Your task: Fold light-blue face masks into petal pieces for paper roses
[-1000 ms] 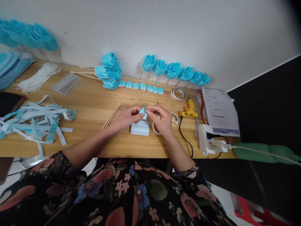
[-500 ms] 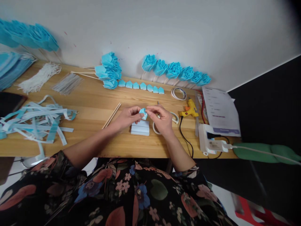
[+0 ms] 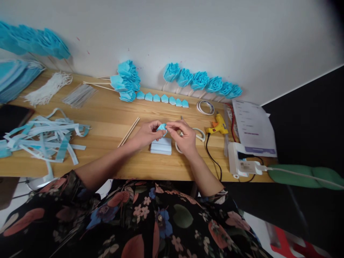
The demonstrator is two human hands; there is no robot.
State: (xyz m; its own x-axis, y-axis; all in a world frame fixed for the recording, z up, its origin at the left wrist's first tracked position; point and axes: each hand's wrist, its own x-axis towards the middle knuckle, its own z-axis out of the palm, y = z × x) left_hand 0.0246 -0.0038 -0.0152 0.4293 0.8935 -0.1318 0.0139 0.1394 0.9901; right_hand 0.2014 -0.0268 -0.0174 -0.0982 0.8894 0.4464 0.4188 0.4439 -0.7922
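Between my two hands is a small folded blue petal [image 3: 161, 127], apparently of mask fabric. My left hand [image 3: 148, 134] pinches it from the left, thumb in front. From the right, the fingertips of my right hand [image 3: 185, 135] close on its edge. Just below the fingers lies a stack of pale folded pieces [image 3: 161, 147] on the table. Scissors [image 3: 200, 134] are partly hidden behind my right hand. Two wooden sticks [image 3: 129, 132] lie left of my hands. Beyond them runs a row of folded blue petals [image 3: 165, 98].
Blue fabric flowers [image 3: 200, 80] lean on the wall, and more flowers [image 3: 126, 81] lie left of them. Cut strips [image 3: 45, 136] heap at left. A yellow glue gun [image 3: 218, 124], tape roll [image 3: 205, 107], power strip [image 3: 236, 161] and paper sheet [image 3: 254, 125] stand right.
The blue petal has turned in my fingers and now shows a different, more slanted face. Both hands stay at almost the same place; the whole view has shifted slightly.
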